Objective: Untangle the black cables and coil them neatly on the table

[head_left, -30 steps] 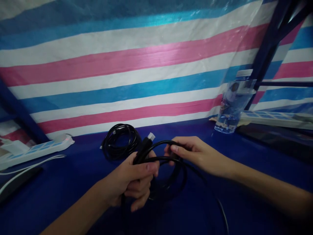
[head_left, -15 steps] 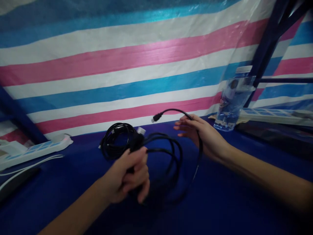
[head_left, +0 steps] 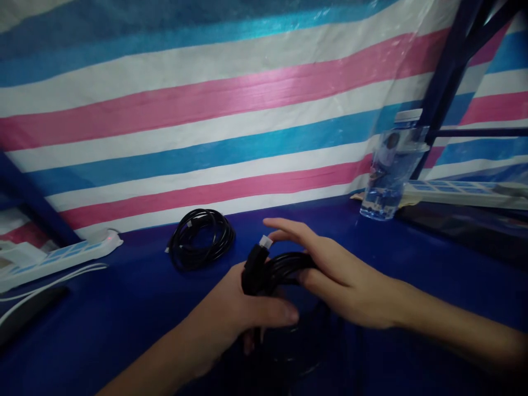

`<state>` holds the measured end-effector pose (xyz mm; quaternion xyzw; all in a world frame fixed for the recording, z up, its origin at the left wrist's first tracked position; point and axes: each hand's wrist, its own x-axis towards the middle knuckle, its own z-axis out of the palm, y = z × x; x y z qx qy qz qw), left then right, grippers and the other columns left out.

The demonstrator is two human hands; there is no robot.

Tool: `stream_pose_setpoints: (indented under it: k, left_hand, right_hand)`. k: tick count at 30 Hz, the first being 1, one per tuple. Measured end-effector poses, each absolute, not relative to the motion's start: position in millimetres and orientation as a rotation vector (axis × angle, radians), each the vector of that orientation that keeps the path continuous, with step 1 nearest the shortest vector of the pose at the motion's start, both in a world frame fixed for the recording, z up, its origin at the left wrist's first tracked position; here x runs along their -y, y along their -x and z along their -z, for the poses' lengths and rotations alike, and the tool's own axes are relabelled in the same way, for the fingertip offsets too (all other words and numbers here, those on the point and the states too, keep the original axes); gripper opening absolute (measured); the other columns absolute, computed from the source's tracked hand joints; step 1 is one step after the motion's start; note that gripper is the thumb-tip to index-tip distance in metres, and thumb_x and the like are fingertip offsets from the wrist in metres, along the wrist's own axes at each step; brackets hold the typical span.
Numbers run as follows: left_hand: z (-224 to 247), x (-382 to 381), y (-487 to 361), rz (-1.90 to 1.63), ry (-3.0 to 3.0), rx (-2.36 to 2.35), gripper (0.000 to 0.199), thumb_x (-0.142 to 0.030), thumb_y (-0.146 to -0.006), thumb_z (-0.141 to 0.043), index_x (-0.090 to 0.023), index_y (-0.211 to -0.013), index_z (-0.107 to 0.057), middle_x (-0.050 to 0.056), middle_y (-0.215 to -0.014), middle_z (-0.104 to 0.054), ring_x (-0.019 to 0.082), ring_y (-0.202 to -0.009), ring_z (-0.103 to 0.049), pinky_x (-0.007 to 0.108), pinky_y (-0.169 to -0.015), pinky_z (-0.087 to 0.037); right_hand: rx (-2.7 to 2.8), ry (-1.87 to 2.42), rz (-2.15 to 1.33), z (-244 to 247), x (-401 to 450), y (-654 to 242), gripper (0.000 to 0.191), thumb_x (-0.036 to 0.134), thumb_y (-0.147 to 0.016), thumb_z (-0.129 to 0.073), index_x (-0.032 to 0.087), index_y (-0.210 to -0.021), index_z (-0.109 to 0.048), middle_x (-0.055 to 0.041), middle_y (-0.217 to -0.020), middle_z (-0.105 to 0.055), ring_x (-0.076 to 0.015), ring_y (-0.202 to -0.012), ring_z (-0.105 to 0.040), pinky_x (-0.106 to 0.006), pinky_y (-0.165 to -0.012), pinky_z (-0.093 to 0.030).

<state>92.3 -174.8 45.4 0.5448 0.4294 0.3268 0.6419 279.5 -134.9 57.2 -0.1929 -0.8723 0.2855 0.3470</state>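
My left hand [head_left: 243,313] is wrapped round a bundle of black cable [head_left: 289,264], gathered in several loops. A thick black plug with a whitish end [head_left: 262,250] sticks up above that hand's fingers. At the right side of the loops is my right hand [head_left: 336,269], its thumb and fingers closing round the cable while the index finger stretches out above, close to the plug's end. The lower part of the bundle is dark and blurred. Behind my left hand, a second coil of black cable [head_left: 202,239] lies on the blue table [head_left: 140,286], apart from both hands.
A clear water bottle [head_left: 390,170] stands at the back right, beside a white power strip [head_left: 449,192] and a dark flat object [head_left: 457,228]. On the left are another power strip [head_left: 61,258], white cords [head_left: 78,269] and a black object [head_left: 37,311]. A striped sheet [head_left: 231,126] hangs behind.
My right hand has moved left and down from the loose cable end to the loops. The loops are now drawn closer together, and my left hand has turned and shifted right.
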Motion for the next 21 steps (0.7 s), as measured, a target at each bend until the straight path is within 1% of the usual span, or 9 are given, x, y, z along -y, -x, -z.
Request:
stream_pose_setpoints:
  k: [2,4,6,9,11,14,16,18,21]
  left_hand:
    - [-50,177,-95,-0.819,-1.239,-1.031,0.014,-0.021,-0.059,-0.065,-0.015,-0.068,-0.057,-0.004,-0.043,-0.045,0.006,-0.038,-0.039,0.016,-0.039,-0.032]
    - [-52,175,-95,-1.044,-1.187,-1.054,0.01,-0.022,-0.062,-0.062,-0.014,-0.067,-0.06,-0.005,-0.037,-0.037,0.007,-0.039,-0.04,0.018,-0.044,-0.036]
    - [-49,171,-93,-1.286,-1.13,-1.036,0.012,-0.025,-0.065,-0.063,-0.014,-0.067,-0.061,-0.007,-0.034,-0.029,0.008,-0.039,-0.038,0.02,-0.047,-0.039]
    - [-42,161,-89,-1.487,-1.082,-1.041,0.013,-0.026,-0.067,-0.067,-0.015,-0.07,-0.062,-0.007,-0.038,-0.03,0.008,-0.042,-0.039,0.021,-0.05,-0.04]
    - [-37,155,-86,-1.496,-1.143,-1.092,0.017,-0.028,-0.066,-0.07,-0.016,-0.077,-0.063,-0.005,-0.048,-0.042,0.009,-0.053,-0.048,0.02,-0.057,-0.041]
    - [-30,149,-81,-1.416,-1.399,-1.086,0.023,-0.03,-0.068,-0.073,-0.019,-0.084,-0.062,-0.001,-0.072,-0.058,0.011,-0.072,-0.054,0.02,-0.066,-0.041]
    - [-26,147,-77,-1.327,-1.539,-1.039,0.025,-0.031,-0.07,-0.072,-0.02,-0.089,-0.06,0.0,-0.079,-0.06,0.012,-0.076,-0.055,0.021,-0.068,-0.042]
    - [-21,144,-74,-1.254,-1.555,-0.981,0.037,-0.029,-0.069,-0.073,-0.023,-0.1,-0.054,-0.001,-0.08,-0.06,0.013,-0.077,-0.057,0.023,-0.068,-0.044]
    - [-13,136,-71,-1.252,-1.423,-0.941,0.054,-0.025,-0.063,-0.077,-0.024,-0.108,-0.046,-0.001,-0.082,-0.059,0.016,-0.082,-0.059,0.026,-0.07,-0.047]
  right_hand:
    - [2.17,0.534,-0.903,-54,137,-276,0.065,0.006,-0.078,-0.048,0.03,-0.135,-0.029,-0.0001,-0.124,-0.051,-0.0118,-0.108,-0.053,-0.021,-0.082,-0.046]
    - [2.034,0.583,-1.151,-49,134,-271,0.071,0.013,-0.074,-0.062,0.028,-0.134,-0.027,-0.0022,-0.121,-0.052,-0.0125,-0.105,-0.054,-0.021,-0.08,-0.047]
    - [1.891,0.657,-1.376,-43,129,-265,0.069,0.021,-0.073,-0.068,0.022,-0.131,-0.031,-0.0033,-0.104,-0.06,-0.0122,-0.089,-0.06,-0.023,-0.076,-0.048]
    - [1.763,0.76,-1.445,-41,125,-261,0.03,0.033,-0.084,-0.055,0.014,-0.107,-0.051,-0.0001,-0.067,-0.061,-0.0109,-0.06,-0.059,-0.023,-0.06,-0.047]
    - [1.764,0.794,-1.192,-45,127,-264,0.022,0.035,-0.087,-0.049,0.015,-0.095,-0.055,0.0025,-0.057,-0.055,-0.0092,-0.05,-0.054,-0.021,-0.05,-0.043]
    - [1.961,0.697,-0.638,-52,130,-273,0.015,0.018,-0.084,-0.049,0.019,-0.096,-0.058,0.0031,-0.063,-0.056,-0.0077,-0.049,-0.051,-0.02,-0.048,-0.039]
    - [2.119,0.675,-0.514,-53,125,-279,0.019,0.013,-0.081,-0.05,0.02,-0.096,-0.059,0.0016,-0.072,-0.061,-0.0092,-0.058,-0.055,-0.021,-0.054,-0.04]
    - [2.169,0.776,-0.742,-48,113,-282,0.019,0.02,-0.081,-0.054,0.02,-0.099,-0.058,-0.0002,-0.081,-0.063,-0.0122,-0.069,-0.058,-0.023,-0.059,-0.043]
    - [1.99,0.873,-1.216,-35,91,-284,0.032,0.029,-0.075,-0.065,0.017,-0.104,-0.056,-0.0039,-0.09,-0.064,-0.0163,-0.082,-0.06,-0.027,-0.069,-0.046]
